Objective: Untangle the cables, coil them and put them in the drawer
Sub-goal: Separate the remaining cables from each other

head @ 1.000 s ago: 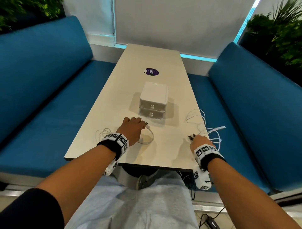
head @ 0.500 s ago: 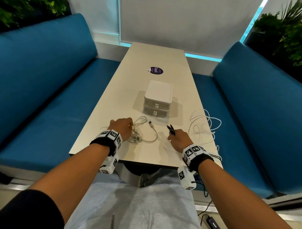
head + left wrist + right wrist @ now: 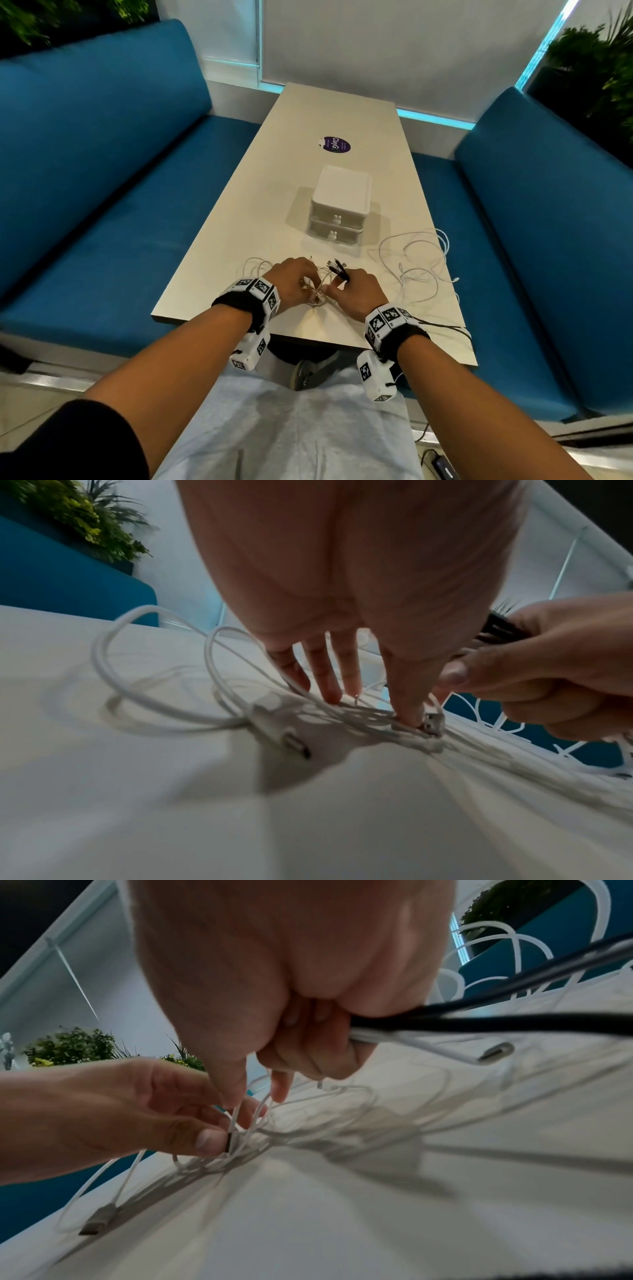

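Note:
A tangle of white cable (image 3: 317,293) lies on the table (image 3: 342,109) near its front edge, between my two hands. My left hand (image 3: 310,286) presses on the strands and pinches a white cable's USB plug (image 3: 432,721) between thumb and finger. My right hand (image 3: 334,286) grips the ends of two black cables (image 3: 339,269) in its curled fingers, and its thumb and forefinger pinch white strands (image 3: 240,1121). The black cables (image 3: 479,1023) trail off to the right. The white two-drawer box (image 3: 340,205) stands behind the hands with both drawers closed.
More loose white cable loops (image 3: 418,267) spread over the table's right edge. A free plug (image 3: 294,741) lies by my left hand. A purple sticker (image 3: 337,144) sits farther back. Blue benches (image 3: 102,205) flank the table; plants stand in the far corners.
My right hand has come from the table's right edge to the middle, carrying the black cable ends. My left hand has shifted to meet it over the white tangle.

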Motion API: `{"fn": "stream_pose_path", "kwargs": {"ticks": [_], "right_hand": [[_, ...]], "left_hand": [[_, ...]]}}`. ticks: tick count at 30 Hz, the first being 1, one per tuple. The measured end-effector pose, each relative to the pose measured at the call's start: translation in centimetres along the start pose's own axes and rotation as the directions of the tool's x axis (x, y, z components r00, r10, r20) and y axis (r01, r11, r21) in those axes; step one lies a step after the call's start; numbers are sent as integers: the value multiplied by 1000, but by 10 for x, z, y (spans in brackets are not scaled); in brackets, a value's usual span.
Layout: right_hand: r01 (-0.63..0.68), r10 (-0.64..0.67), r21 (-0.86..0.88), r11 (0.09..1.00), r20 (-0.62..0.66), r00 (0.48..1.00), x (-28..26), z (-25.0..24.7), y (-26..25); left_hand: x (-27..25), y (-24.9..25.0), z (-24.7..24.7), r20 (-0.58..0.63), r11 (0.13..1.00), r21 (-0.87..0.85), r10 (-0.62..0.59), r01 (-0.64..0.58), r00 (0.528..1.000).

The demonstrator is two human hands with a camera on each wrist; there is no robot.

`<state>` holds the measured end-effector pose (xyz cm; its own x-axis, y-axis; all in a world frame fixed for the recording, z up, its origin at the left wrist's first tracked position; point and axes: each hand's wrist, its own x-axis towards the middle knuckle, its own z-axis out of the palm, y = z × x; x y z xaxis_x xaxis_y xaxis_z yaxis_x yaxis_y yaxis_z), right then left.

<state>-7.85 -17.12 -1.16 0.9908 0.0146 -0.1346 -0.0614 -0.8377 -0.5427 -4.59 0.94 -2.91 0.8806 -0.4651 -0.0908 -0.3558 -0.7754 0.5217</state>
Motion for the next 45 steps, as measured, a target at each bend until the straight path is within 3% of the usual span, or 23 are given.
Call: {"fn": "stream_pose_path", "kwargs": {"ticks": [5, 10, 15, 19, 21, 24, 26, 28, 31, 37, 41, 45], "right_hand": [[-75, 80, -122, 990, 34, 996, 1, 5, 4], [-198, 214, -210, 957, 55, 975, 4, -4, 15], [-277, 285, -225, 934, 5, 959, 5, -16, 32], [-292, 297, -214, 932, -9, 955, 6, -19, 36], [-291, 294, -202, 935, -14, 956, 6, -19, 35], [-295, 293, -165, 941, -40, 955, 7, -20, 35], [-299, 293, -137, 945, -62, 954, 6, -20, 36], [-280, 272, -107, 954, -81, 959, 4, -22, 36], [-221, 216, -58, 974, -79, 973, 2, -24, 35], [-153, 152, -10, 988, -60, 987, 2, -26, 39], [-158, 161, 59, 986, -53, 985, 2, -28, 38], [-139, 144, 104, 985, -38, 989, 0, -27, 33]], "left_hand": [[3, 2, -2, -36, 997, 15, -70, 70, 997], [2, -7, -12, -187, 979, 6, -201, 206, 962], [7, -17, -28, -279, 974, -28, -225, 227, 934], [12, -19, -25, -320, 947, 45, -287, 318, 903], [12, -15, -20, -371, 950, 75, -256, 304, 893], [11, -2, -15, -429, 978, 127, -97, 167, 898], [9, 11, -14, -322, 986, 142, -42, 92, 946], [7, 19, -10, -107, 968, 229, -79, 102, 991], [4, 20, 0, 54, 928, 360, -124, 97, 991], [11, 26, -10, 120, 949, 315, -65, 24, 991], [9, 34, -26, -30, 934, 352, -55, 62, 998], [8, 43, -31, -104, 966, 240, -69, 92, 992]]}}
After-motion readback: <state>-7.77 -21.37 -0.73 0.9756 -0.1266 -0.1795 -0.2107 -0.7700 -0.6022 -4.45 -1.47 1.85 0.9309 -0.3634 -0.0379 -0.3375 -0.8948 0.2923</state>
